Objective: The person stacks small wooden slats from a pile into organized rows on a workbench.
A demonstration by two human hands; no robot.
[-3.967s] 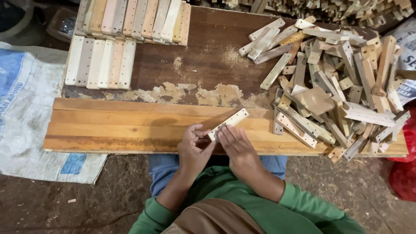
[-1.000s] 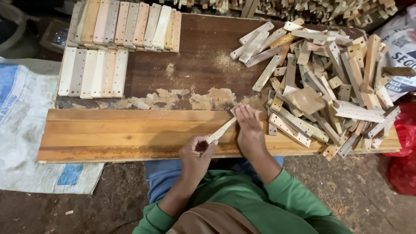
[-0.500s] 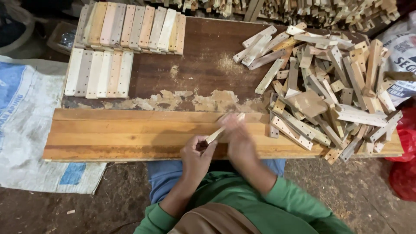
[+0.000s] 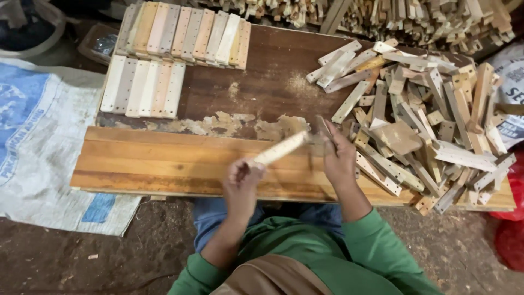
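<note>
My left hand [image 4: 242,183] grips one end of a pale wooden slat [image 4: 281,148], which slants up to the right above the light plank workboard [image 4: 164,164]. My right hand [image 4: 338,158] is just right of the slat's far end, fingers curled around a thin dark stick-like piece that shows blurred; what it is I cannot make out. Right of that hand lies a loose heap of wooden slats and offcuts [image 4: 426,120]. My green sleeves and blue trousers show at the bottom.
Two neat rows of sorted slats [image 4: 164,60] lie at the back left of the dark tabletop [image 4: 273,76]. A woven sack [image 4: 33,147] covers the floor on the left. More stacked wood [image 4: 415,16] runs along the back. A red bag [image 4: 510,218] sits at the right.
Four seconds ago both hands held the slat together. My right hand has since gone out toward the heap and come back near the slat's tip, while my left hand keeps hold.
</note>
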